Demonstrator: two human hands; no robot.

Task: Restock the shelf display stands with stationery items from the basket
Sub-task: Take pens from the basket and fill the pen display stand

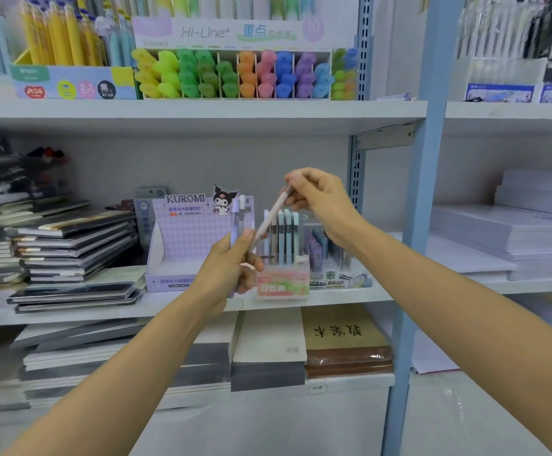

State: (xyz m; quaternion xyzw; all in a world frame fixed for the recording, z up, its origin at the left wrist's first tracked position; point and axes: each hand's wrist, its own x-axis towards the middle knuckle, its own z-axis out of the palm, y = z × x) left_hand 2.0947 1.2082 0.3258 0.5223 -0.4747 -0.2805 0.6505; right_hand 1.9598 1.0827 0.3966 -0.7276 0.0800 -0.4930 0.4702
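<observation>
My left hand (231,264) grips a small bunch of pens (239,218), lilac and white, upright in front of the middle shelf. My right hand (317,195) pinches the top end of a pale pink pen (273,218) that slants down to the left hand. Just behind them stands a clear pen display stand (284,281) with a pink-green label, holding several pens upright. To its left sits the purple KUROMI display box (182,238), its tray looking bare. The basket is out of view.
Stacked notebooks (77,245) fill the left of the middle shelf. A lead-refill display (333,258) stands right of the pen stand. Highlighters in the Hi-Line rack (235,74) line the top shelf. A blue shelf post (419,192) rises at right, with paper stacks (511,232) beyond.
</observation>
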